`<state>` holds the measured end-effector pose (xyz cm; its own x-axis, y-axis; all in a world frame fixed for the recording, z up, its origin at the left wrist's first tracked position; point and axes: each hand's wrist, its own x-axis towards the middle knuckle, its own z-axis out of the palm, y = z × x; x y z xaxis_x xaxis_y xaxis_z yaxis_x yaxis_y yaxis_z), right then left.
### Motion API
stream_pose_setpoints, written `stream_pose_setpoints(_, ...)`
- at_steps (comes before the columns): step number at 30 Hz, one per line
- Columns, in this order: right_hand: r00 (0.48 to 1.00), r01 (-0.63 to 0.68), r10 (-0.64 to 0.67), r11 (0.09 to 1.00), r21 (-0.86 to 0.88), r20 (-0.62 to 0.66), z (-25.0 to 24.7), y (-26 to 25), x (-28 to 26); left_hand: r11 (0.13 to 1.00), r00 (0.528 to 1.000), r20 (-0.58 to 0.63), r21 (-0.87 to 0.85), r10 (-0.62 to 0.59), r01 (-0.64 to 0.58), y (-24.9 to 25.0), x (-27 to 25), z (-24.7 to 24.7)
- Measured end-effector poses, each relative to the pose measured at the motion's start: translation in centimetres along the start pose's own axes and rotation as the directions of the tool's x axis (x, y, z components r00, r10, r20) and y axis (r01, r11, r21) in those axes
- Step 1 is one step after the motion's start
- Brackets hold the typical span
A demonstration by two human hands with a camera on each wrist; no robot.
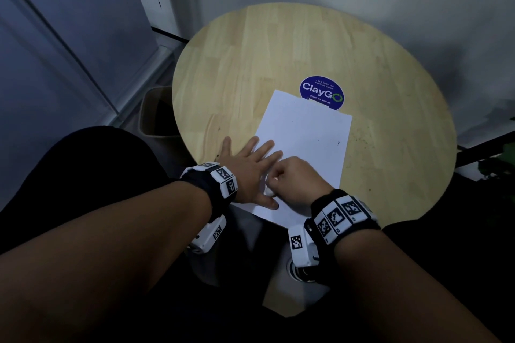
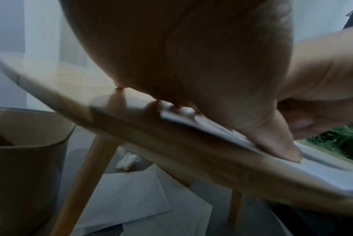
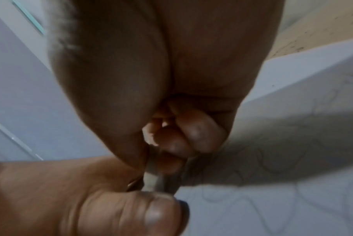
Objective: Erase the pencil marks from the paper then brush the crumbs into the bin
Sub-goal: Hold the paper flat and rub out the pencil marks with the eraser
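- Head view: nearest, the left hand (image 1: 249,168) lay flat with fingers spread, pinning the paper (image 1: 303,145) on the round surface (image 1: 245,58), likely so rubbing would not shift it. The right hand (image 1: 295,179) curled round a white eraser (image 1: 269,191) at the sheet's near-left corner. A sticker (image 1: 320,89) read "ClayGo, Clean as you go". The bin (image 1: 156,111) stood on the floor, left.
- Left wrist view: the thumb (image 2: 276,143) pressed the sheet; loose sheets (image 2: 131,196) lay on the floor.
- Right wrist view: that grip pinched the eraser; faint pencil marks (image 3: 272,167) remained.
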<state>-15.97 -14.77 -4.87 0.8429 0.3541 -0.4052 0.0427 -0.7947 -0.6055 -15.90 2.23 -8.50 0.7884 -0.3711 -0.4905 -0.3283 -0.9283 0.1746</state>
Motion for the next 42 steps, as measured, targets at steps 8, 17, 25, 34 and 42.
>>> stream_pose_setpoints(8, 0.999, 0.009, -0.010, 1.000, -0.008, -0.041, 0.3, -0.2, 0.0, 1.000, 1.000, 0.011, -0.010, -0.003, 0.003, -0.1, -0.1, 0.3)
stream_pose_setpoints(17, 0.996, -0.042, 0.045, 0.998, 0.045, -0.071, 0.1, 0.1, 0.3, 1.000, 1.000, 0.000, -0.008, 0.002, -0.002, -0.2, 0.0, 0.4)
stream_pose_setpoints(25, 0.989, -0.052, 0.062, 0.996, 0.078, -0.137, -0.1, 0.7, 0.6, 1.000, 1.000, -0.002, 0.002, 0.000, 0.000, -0.2, 0.0, 0.4)
stream_pose_setpoints(34, 0.990, -0.074, 0.079, 0.996, 0.051, -0.120, -0.2, 0.7, 0.6, 1.000, 1.000, 0.005, 0.014, -0.002, 0.002, -0.3, 0.0, 0.4)
stream_pose_setpoints(42, 0.955, -0.093, 0.102, 0.995, 0.045, -0.279, 0.0, 1.1, 1.0, 1.000, 1.000, 0.012, 0.016, -0.003, 0.003, -0.3, 0.1, 0.2)
